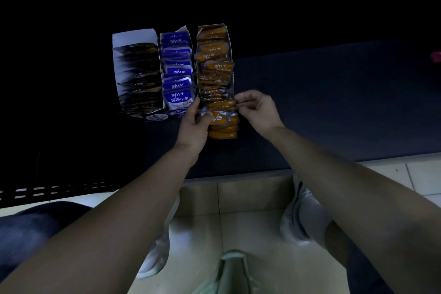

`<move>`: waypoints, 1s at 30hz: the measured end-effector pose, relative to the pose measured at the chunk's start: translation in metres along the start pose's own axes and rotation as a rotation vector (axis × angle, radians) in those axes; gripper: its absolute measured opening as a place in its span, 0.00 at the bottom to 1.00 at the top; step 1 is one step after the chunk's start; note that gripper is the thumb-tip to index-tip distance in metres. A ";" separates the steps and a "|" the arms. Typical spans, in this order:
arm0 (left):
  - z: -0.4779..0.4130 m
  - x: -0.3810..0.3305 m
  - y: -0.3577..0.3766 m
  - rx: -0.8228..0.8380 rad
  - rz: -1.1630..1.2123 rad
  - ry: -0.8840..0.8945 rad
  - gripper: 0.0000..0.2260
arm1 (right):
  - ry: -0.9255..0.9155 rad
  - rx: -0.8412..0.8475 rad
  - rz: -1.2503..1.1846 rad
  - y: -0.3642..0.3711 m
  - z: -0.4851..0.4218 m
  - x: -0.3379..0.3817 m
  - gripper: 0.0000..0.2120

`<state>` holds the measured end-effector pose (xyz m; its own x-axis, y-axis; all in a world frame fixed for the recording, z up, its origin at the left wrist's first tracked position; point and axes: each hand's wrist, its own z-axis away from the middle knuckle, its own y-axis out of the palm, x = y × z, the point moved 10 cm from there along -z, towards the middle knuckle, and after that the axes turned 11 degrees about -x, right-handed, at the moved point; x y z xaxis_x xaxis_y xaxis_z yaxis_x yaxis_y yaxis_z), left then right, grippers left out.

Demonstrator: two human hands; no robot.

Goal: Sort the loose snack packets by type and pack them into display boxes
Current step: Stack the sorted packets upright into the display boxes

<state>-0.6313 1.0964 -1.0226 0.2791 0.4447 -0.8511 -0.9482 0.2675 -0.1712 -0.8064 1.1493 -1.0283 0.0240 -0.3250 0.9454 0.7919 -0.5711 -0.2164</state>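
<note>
Three display boxes stand side by side on a dark surface. The left box (pixel 133 36) holds dark packets, the middle box (pixel 176 69) holds blue packets, and the right box (pixel 230 40) holds orange packets. At the near end of the orange row, my left hand (pixel 194 126) grips a bunch of orange packets (pixel 223 119) from the left, thumb on top. My right hand (pixel 259 110) pinches the right edge of the same bunch. Both hands hold it just in front of the orange box.
The dark surface (pixel 310 114) ends at a near edge above a tiled floor (pixel 238 229). My white shoes (pixel 303 217) and a pale green bag (pixel 232 270) lie below. A small pink object (pixel 435 56) sits at the far right.
</note>
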 end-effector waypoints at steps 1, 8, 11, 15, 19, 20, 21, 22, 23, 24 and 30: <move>0.001 -0.001 0.001 0.004 0.001 0.005 0.24 | -0.020 0.022 0.013 0.000 0.002 0.002 0.09; 0.006 -0.010 0.007 0.037 -0.030 0.084 0.23 | -0.060 0.045 0.064 0.003 -0.004 0.014 0.06; 0.006 -0.007 0.007 0.041 -0.046 0.081 0.27 | -0.018 0.105 0.051 0.012 -0.003 0.005 0.06; 0.005 -0.004 0.008 0.030 -0.066 0.066 0.29 | 0.046 0.056 -0.046 0.006 -0.001 -0.002 0.08; 0.003 -0.003 0.005 -0.028 -0.050 0.068 0.22 | 0.254 -0.022 -0.176 -0.005 0.006 -0.014 0.10; 0.003 -0.002 0.004 -0.033 -0.051 0.061 0.21 | 0.338 0.016 -0.163 -0.002 0.012 -0.021 0.11; 0.003 -0.001 0.005 -0.032 -0.057 0.059 0.20 | 0.428 0.081 -0.140 0.005 0.020 -0.028 0.14; 0.004 -0.002 0.006 -0.028 -0.069 0.063 0.19 | 0.520 0.162 -0.135 0.013 0.032 -0.033 0.17; 0.005 -0.003 0.007 -0.022 -0.082 0.066 0.18 | 0.606 0.236 -0.171 0.021 0.043 -0.036 0.20; 0.005 -0.003 0.008 -0.018 -0.092 0.067 0.18 | 0.677 0.297 -0.254 0.031 0.053 -0.035 0.21; 0.007 -0.006 0.014 -0.003 -0.119 0.069 0.20 | 0.754 0.320 -0.543 0.057 0.069 -0.017 0.18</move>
<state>-0.6451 1.1035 -1.0163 0.3792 0.3501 -0.8565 -0.9093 0.3123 -0.2749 -0.7196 1.1740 -1.0402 -0.6999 -0.5383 0.4695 0.7108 -0.5899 0.3831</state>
